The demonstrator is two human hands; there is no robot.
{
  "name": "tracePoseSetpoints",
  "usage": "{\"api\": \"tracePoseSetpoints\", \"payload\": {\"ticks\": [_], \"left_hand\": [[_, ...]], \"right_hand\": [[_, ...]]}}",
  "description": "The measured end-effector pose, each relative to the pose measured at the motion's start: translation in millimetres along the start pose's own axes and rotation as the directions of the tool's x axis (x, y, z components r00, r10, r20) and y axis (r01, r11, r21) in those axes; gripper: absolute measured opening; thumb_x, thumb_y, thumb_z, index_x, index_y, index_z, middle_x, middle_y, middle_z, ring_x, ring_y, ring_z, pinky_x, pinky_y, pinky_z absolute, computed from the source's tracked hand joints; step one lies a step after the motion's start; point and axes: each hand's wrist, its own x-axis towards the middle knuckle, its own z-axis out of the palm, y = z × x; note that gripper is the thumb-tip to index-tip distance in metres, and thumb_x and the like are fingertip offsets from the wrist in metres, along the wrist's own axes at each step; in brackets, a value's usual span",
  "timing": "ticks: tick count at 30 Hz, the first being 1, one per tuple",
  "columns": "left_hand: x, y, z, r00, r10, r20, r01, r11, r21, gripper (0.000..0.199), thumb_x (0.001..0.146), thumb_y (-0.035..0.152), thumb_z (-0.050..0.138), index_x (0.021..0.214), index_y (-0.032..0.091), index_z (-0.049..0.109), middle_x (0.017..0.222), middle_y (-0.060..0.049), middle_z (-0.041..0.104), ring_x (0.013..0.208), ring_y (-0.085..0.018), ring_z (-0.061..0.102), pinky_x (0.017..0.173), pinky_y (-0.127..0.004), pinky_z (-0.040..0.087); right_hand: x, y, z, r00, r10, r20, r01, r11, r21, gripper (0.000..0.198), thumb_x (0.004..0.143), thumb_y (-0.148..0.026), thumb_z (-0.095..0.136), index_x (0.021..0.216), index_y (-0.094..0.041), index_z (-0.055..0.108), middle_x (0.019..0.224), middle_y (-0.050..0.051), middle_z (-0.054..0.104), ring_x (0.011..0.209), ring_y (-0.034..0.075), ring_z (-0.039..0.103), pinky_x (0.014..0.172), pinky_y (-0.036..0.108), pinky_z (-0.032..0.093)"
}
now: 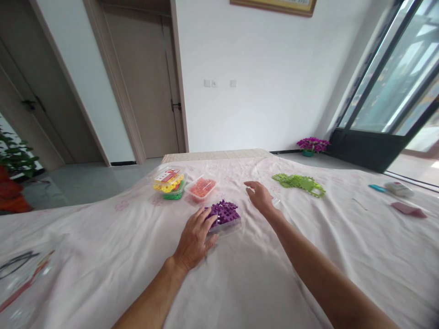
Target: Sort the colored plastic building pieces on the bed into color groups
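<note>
A clear plastic box (224, 227) filled with purple interlocking plastic pieces (226, 211) sits on the cloth in front of me. My left hand (198, 233) grips its near left corner, fingers over the purple pieces and thumb at the front. To the right of the box, my right hand (259, 196) hovers low over the cloth, fingers stretched leftward and holding nothing visible. A clear plastic item (275, 200), perhaps a lid, shows partly from behind that hand. Beyond the purple box stands another clear box of orange pieces (202, 188).
Stacked boxes of yellow pieces (168, 186) and green pieces (174, 194) stand at the back left. Joined lime-green pieces (302, 183) lie to the right. Farther right are a pink cloth-like item (409, 209) and a white packet (398, 189). A clear bag (32, 278) lies at the left.
</note>
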Motion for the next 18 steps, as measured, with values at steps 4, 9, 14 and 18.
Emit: {"api": "tracePoseSetpoints", "payload": {"ticks": [4,9,14,18], "left_hand": [[2.0,1.9,1.1,1.000,-0.017,0.019,0.017,1.000,0.012,0.040,0.095,0.030,0.047,0.134,0.025,0.052,0.145,-0.009,0.047,0.141,-0.028,0.034,0.113,-0.050,0.037],[2.6,1.8,0.9,0.999,-0.040,-0.033,0.039,0.999,-0.023,0.046,0.094,0.032,0.049,0.139,0.024,0.045,0.149,-0.011,0.042,0.143,-0.028,0.031,0.114,-0.050,0.035],[0.6,-2.0,-0.1,0.991,-0.128,-0.049,0.125,0.990,-0.068,0.057,0.092,0.039,0.053,0.144,0.022,0.038,0.154,-0.014,0.032,0.145,-0.028,0.026,0.115,-0.050,0.033],[-1.6,-5.1,3.4,0.975,-0.220,-0.029,0.213,0.966,-0.148,0.059,0.092,0.041,0.053,0.145,0.022,0.035,0.156,-0.014,0.029,0.145,-0.028,0.027,0.115,-0.049,0.032]], "right_hand": [[-14.6,40.5,-8.3,0.975,0.217,0.041,-0.195,0.934,-0.300,0.060,0.085,-0.053,0.055,0.137,-0.024,0.051,0.143,0.012,0.047,0.131,0.032,0.040,0.105,0.044,0.032],[-24.5,71.3,-8.9,0.921,0.381,0.079,-0.318,0.854,-0.411,0.086,0.077,-0.069,0.054,0.148,-0.023,0.035,0.150,0.018,0.034,0.136,0.037,0.033,0.106,0.050,0.029],[-21.7,78.5,-13.7,0.920,0.387,0.070,-0.328,0.853,-0.405,0.082,0.080,-0.068,0.049,0.146,-0.020,0.037,0.147,0.020,0.038,0.131,0.037,0.041,0.102,0.049,0.033],[-19.4,79.9,-16.9,0.930,0.359,0.083,-0.297,0.864,-0.406,0.077,0.076,-0.068,0.055,0.135,-0.018,0.050,0.134,0.020,0.051,0.121,0.038,0.050,0.096,0.048,0.038]]}}
